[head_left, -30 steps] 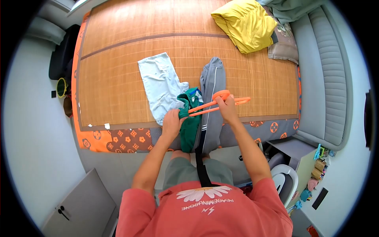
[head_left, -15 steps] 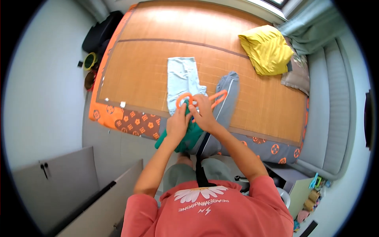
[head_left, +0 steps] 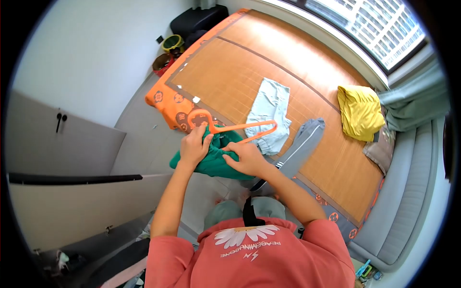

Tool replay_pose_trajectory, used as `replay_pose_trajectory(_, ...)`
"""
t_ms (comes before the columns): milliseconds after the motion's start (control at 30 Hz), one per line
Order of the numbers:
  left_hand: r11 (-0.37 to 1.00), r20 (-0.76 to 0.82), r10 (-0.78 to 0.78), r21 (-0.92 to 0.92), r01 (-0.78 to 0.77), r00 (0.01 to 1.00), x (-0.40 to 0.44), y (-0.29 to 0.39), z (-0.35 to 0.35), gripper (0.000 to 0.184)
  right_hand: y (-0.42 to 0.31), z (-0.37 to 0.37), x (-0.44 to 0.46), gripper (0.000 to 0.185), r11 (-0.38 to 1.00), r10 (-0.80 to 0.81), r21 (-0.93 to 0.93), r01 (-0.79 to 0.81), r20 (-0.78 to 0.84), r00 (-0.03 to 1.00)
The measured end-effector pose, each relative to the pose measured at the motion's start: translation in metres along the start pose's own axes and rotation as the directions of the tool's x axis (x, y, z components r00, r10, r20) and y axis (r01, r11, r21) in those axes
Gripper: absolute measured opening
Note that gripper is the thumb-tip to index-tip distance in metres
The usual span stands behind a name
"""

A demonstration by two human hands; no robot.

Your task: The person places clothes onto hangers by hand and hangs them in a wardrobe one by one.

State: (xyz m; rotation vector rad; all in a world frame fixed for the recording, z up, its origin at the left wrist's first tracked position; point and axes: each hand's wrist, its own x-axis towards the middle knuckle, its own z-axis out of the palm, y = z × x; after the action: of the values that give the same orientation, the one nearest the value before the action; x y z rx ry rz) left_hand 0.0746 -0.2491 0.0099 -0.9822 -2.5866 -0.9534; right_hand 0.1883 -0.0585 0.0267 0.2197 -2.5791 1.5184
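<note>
The green garment [head_left: 218, 168] is gripped by the closed left hand [head_left: 193, 146] and half-curled right hand [head_left: 247, 159], the orange hanger [head_left: 245, 126] being stretched left to right just beyond, its hook [head_left: 200, 112] nearer the left hand.

Both arms reach forward from the short sleeves. The left forearm [head_left: 170, 199] goes almost straight ahead, while the right forearm [head_left: 298, 198] comes slantwise inward. The left hand [head_left: 192, 149] is a little farther forward, with the fingers curled in a grip and the thumb on the inner side. The right hand [head_left: 248, 159] is near it, not touching, its back upward, its fingers bent and directed leftward.
</note>
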Motion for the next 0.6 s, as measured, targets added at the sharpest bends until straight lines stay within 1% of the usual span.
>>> replay_pose_trajectory(33,0.996,0.038,0.043,0.078,-0.046,0.998,-0.011,-0.007,-0.016,0.033,-0.007,0.002,0.002,0.023,0.997,-0.005,-0.075,0.012,0.095,0.995)
replay_pose_trajectory(100,0.995,-0.028,-0.030,0.095,0.032,0.999,-0.034,-0.015,-0.043,0.031,-0.006,0.014,0.004,0.027,0.966,0.074,-0.260,-0.011,0.234,0.969)
replay_pose_trajectory(133,0.993,-0.068,-0.074,0.091,0.080,0.995,-0.047,-0.020,-0.056,0.032,-0.012,0.019,0.007,0.031,0.907,0.225,-0.417,-0.062,0.354,0.908)
replay_pose_trajectory(167,0.988,-0.107,-0.120,0.086,0.129,0.987,-0.059,-0.026,-0.069,0.032,-0.012,0.028,0.006,0.030,0.893,0.103,-0.445,0.066,0.346,0.932)
replay_pose_trajectory(200,0.975,-0.183,-0.197,0.063,0.211,0.963,-0.074,-0.041,-0.076,0.033,-0.004,0.039,0.003,0.029,0.862,-0.018,-0.470,0.188,0.342,0.940)
replay_pose_trajectory(233,0.972,-0.199,-0.209,0.068,0.226,0.957,-0.090,-0.052,-0.085,0.034,-0.003,0.050,-0.001,0.029,0.815,-0.137,-0.495,0.302,0.341,0.930)
replay_pose_trajectory(267,0.968,-0.219,-0.220,0.073,0.241,0.951,-0.106,-0.063,-0.094,0.034,-0.003,0.063,-0.004,0.028,0.819,-0.165,-0.485,0.307,0.314,0.935)
replay_pose_trajectory(333,0.960,-0.262,-0.229,0.098,0.262,0.937,-0.138,-0.082,-0.113,0.036,-0.012,0.072,-0.004,0.028,0.782,-0.232,-0.518,0.347,0.275,0.933)
replay_pose_trajectory(367,0.961,-0.235,-0.168,0.178,0.213,0.957,-0.155,-0.092,-0.126,0.036,-0.015,0.074,-0.004,0.028,0.763,-0.267,-0.533,0.366,0.257,0.929)
replay_pose_trajectory(400,0.953,-0.203,-0.110,0.257,0.162,0.973,-0.173,-0.102,-0.140,0.037,-0.025,0.073,-0.003,0.024,0.738,-0.220,-0.591,0.324,0.243,0.945)
replay_pose_trajectory(433,0.936,-0.169,-0.058,0.333,0.113,0.984,-0.186,-0.102,-0.153,0.037,-0.029,0.070,0.001,0.021,0.694,-0.268,-0.623,0.361,0.242,0.932)
replay_pose_trajectory(467,0.901,-0.102,-0.052,0.424,0.090,0.993,-0.200,-0.100,-0.165,0.038,-0.034,0.074,0.001,0.019,0.671,-0.353,-0.593,0.446,0.273,0.895)
replay_pose_trajectory(500,0.907,-0.137,0.036,0.421,0.025,0.990,-0.207,-0.098,-0.172,0.039,-0.047,0.080,0.006,0.017,0.638,-0.438,-0.562,0.526,0.297,0.848)
replay_pose_trajectory(567,0.898,-0.177,0.039,0.438,0.043,0.983,-0.222,-0.093,-0.182,0.038,-0.078,0.109,0.007,0.013,0.586,-0.600,-0.421,0.692,0.349,0.720)
replay_pose_trajectory(600,0.897,-0.211,-0.009,0.431,0.101,0.977,-0.230,-0.092,-0.188,0.038,-0.098,0.130,0.009,0.013,0.544,-0.674,-0.385,0.746,0.329,0.661)
